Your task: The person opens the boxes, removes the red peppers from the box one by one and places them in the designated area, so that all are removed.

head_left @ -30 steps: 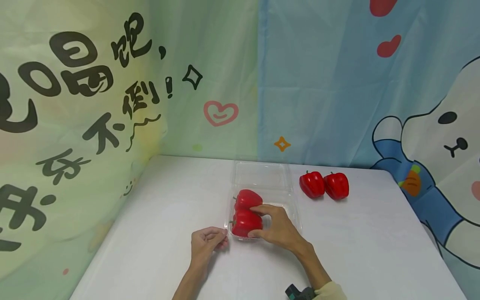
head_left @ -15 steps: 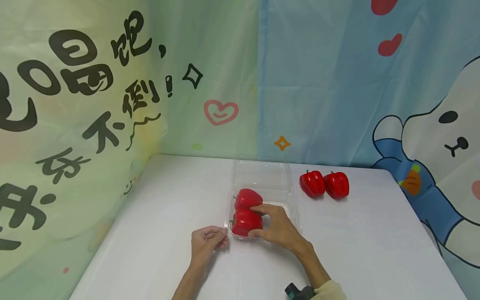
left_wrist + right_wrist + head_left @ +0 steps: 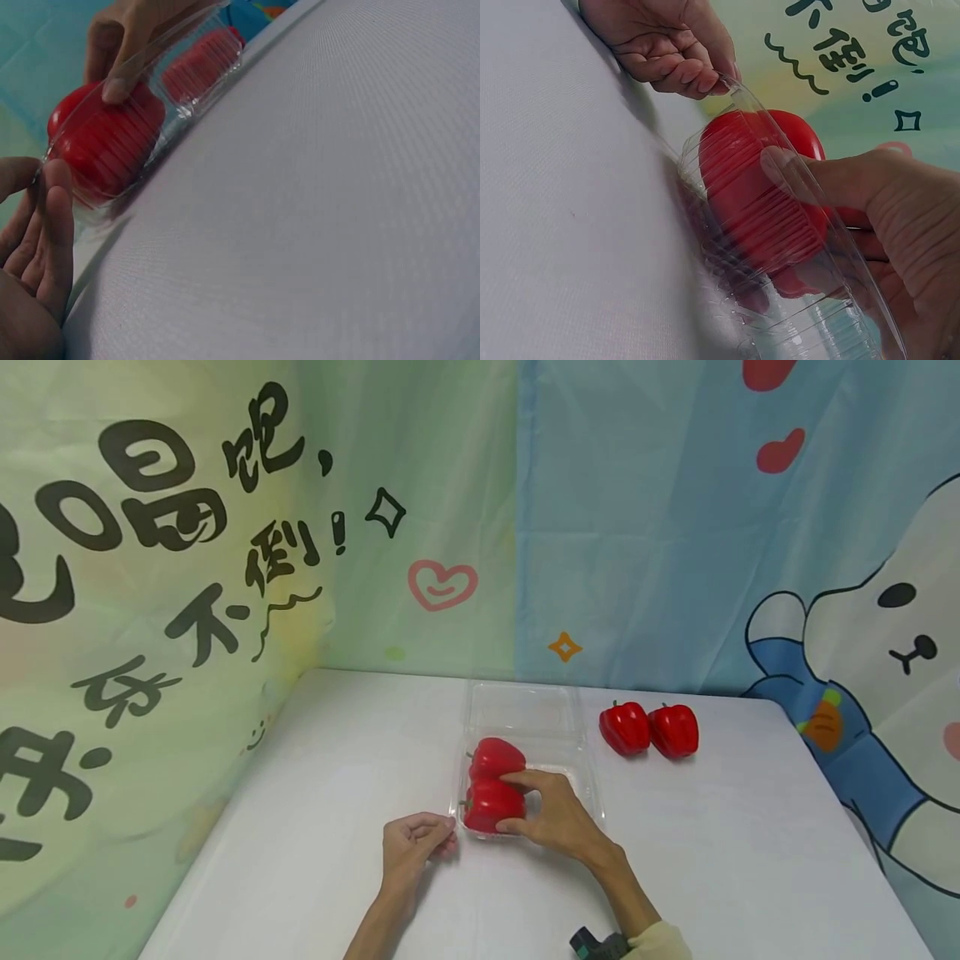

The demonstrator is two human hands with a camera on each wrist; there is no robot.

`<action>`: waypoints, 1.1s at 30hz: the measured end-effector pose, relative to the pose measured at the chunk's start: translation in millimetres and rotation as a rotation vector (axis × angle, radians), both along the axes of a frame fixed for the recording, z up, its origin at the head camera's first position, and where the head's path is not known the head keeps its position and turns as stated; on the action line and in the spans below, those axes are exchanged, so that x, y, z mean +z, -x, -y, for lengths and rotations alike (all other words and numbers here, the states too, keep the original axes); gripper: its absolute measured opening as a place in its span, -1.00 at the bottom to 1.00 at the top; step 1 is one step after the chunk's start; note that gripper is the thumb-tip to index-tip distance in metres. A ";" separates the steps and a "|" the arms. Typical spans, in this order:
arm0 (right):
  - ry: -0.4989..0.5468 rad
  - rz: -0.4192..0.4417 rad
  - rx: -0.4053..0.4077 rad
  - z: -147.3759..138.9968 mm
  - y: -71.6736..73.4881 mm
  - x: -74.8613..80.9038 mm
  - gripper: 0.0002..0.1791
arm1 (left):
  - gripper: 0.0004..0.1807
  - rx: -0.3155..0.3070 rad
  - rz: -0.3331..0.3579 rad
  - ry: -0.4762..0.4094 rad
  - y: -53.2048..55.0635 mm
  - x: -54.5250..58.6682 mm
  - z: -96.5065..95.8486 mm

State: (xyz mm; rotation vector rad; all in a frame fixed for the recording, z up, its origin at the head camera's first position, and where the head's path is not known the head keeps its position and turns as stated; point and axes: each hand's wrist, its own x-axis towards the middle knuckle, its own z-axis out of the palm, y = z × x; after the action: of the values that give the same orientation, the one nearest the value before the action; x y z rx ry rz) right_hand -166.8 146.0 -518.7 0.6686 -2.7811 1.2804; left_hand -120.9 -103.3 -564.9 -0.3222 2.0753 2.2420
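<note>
Red bell pepper [image 3: 489, 806], glossy and blocky, sits in the near left part of an open, clear plastic clamshell box [image 3: 585, 772], stem pointing left.

From where I stand, far left is a yellow-green fabric backdrop [image 3: 247, 693] with big black characters. It runs behind the white table [image 3: 322, 793] and meets a light blue fabric backdrop [image 3: 637, 543] on the right.

Next, near side, the person's left hand [image 3: 416, 847]: thumb and forefinger pinch the box rim at its near left corner, other fingers curled in.

Box next. Its clear lid [image 3: 523, 712] is folded back flat toward the far side. Second red bell pepper [image 3: 495, 758] lies in the left part too, just beyond the first and touching it, stem also left.

Right hand [image 3: 558, 814] reaches in from the near right, gripping the near pepper between thumb, on its near side, and fingers, on its far side. I can see the thumb through the ribbed clear wall. Pale yellow sleeve [image 3: 660, 943] and dark wrist device [image 3: 600, 945] behind it.

Far right on the table: two shiny red bell peppers [image 3: 624, 729], side by side, stems up. Beyond them at the right edge, a printed white cartoon animal [image 3: 892, 652] in blue.
</note>
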 end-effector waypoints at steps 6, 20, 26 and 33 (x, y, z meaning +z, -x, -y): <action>0.000 0.006 0.001 -1.3 -1.1 0.0 -0.25 | -0.76 -0.002 -0.005 0.000 -0.8 0.6 -0.5; 0.019 0.005 -0.006 -1.2 -1.7 -0.5 -0.26 | -0.75 -0.008 -0.018 -0.010 -1.1 0.3 0.1; 0.028 0.001 -0.002 -0.8 -2.5 0.4 -0.27 | -0.74 -0.009 -0.017 -0.009 -1.5 0.3 -0.2; 0.031 -0.007 -0.007 -1.0 -3.0 -0.1 -0.26 | -0.75 -0.005 -0.013 -0.006 -1.1 0.6 -0.2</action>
State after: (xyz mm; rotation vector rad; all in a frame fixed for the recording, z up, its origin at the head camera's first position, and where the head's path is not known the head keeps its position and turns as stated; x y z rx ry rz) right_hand -163.8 147.0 -518.8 0.6600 -2.7490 1.3148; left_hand -119.8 -103.0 -564.3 -0.3020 2.0734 2.2525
